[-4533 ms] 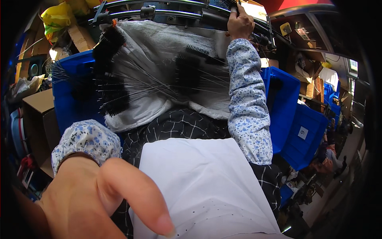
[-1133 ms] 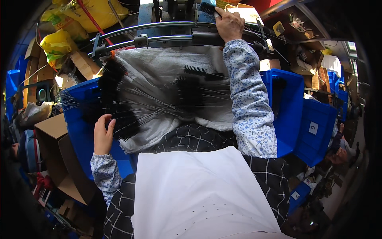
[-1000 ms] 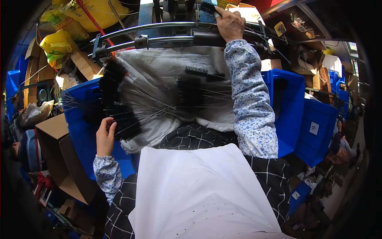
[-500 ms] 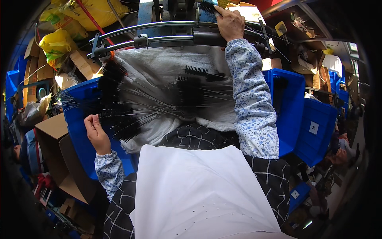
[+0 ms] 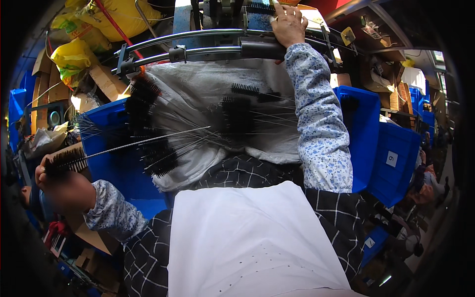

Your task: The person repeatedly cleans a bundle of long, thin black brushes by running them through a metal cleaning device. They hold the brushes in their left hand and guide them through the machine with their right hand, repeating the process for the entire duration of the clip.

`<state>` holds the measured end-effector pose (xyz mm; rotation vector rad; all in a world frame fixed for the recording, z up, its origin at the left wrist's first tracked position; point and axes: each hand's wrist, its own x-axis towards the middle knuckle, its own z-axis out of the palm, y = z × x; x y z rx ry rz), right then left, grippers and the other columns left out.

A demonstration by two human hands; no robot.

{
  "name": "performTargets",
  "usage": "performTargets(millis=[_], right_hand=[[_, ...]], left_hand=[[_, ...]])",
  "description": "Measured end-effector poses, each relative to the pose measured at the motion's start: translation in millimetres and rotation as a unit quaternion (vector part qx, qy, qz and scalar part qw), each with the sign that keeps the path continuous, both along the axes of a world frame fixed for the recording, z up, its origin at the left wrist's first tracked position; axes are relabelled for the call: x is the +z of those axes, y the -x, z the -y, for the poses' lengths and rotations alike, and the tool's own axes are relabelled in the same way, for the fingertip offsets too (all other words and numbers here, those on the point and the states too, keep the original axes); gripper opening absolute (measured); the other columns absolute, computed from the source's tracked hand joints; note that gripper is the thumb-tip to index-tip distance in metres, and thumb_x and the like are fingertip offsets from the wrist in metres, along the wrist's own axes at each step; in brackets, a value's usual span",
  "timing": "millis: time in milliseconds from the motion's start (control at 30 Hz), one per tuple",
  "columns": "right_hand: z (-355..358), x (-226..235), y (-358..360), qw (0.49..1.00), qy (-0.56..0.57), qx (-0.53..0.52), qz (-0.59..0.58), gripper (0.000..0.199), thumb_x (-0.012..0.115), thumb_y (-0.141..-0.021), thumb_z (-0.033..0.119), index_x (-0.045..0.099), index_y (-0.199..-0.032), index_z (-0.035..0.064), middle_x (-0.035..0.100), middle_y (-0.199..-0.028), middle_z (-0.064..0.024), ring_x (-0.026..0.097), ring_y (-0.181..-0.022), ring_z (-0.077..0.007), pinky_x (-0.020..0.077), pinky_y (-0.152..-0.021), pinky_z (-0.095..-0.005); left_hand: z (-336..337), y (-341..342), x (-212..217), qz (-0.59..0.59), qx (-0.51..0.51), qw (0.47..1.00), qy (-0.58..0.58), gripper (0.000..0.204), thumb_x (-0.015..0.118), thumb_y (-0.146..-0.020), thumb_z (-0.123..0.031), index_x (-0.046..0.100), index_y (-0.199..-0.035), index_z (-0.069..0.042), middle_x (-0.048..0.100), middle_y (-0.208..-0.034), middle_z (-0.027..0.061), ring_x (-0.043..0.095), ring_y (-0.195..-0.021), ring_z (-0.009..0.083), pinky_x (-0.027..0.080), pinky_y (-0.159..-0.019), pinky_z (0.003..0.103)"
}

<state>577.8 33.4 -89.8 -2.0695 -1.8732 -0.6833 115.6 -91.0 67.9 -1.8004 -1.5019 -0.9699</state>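
My left hand [image 5: 69,192], far out at the left, is closed on the black bristle head of a wire-stemmed brush [image 5: 68,159]. Its twisted wire points right, over the pile on my lap; the fingers are partly hidden and blurred. My right hand [image 5: 289,25] reaches to the machine [image 5: 237,35] at the top, its fingers at the end of another black bristle brush [image 5: 261,7]. Its grip there is partly cut by the frame's edge. Several black brushes [image 5: 161,159] lie fanned on a grey-white cloth [image 5: 190,74], with more bristle heads [image 5: 236,114] at its middle.
Blue bins stand on both sides, a left bin [image 5: 116,171] and a right bin [image 5: 360,138]. Two curved metal rails [image 5: 208,49] cross in front of me. Open cardboard [image 5: 101,237] is below my left arm; yellow bags [image 5: 74,59] lie upper left.
My left hand has swung outward to the left and now holds a brush lifted off the pile. At the machine, my right hand has shifted slightly and the brush there lies more level.
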Motion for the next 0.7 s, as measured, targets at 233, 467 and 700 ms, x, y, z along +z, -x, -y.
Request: performTargets(millis=[233, 467, 700], right_hand=[[16, 1, -6, 0.982, 0.048, -0.064, -0.174, 0.04, 0.051, -0.074, 0.03, 0.05, -0.11, 0.012, 0.057, -0.097, -0.0084, 0.045, -0.097, -0.0251, 0.0291, -0.084, -0.0418], [9, 5, 14, 0.972, 0.04, -0.047, -0.226, 0.041, 0.053, -0.073, 0.027, 0.05, -0.111, 0.0124, 0.055, -0.101, -0.0091, 0.052, -0.095, -0.0248, 0.0359, -0.082, -0.0411], [4, 10, 28, 0.971, 0.031, -0.036, -0.234, 0.041, 0.053, -0.073, 0.024, 0.05, -0.111, 0.011, 0.055, -0.103, -0.0091, 0.052, -0.095, -0.0247, 0.0364, -0.081, -0.0452]], left_hand=[[-1, 15, -8, 0.661, -0.331, 0.674, 0.017, 0.026, 0.032, -0.088, -0.017, 0.044, -0.094, 0.005, 0.048, -0.09, 0.0141, 0.05, -0.081, 0.0177, 0.045, -0.072, 0.028], [-2, -23, -24, 0.406, -0.118, 0.906, 0.023, 0.016, 0.046, -0.081, -0.002, 0.05, -0.092, 0.008, 0.052, -0.091, 0.014, 0.054, -0.078, 0.0211, 0.046, -0.071, 0.029], [-5, 13, -29, 0.525, -0.227, 0.819, 0.044, 0.026, 0.032, -0.088, -0.012, 0.045, -0.101, 0.007, 0.052, -0.098, 0.0139, 0.053, -0.087, 0.0207, 0.047, -0.076, 0.031]])
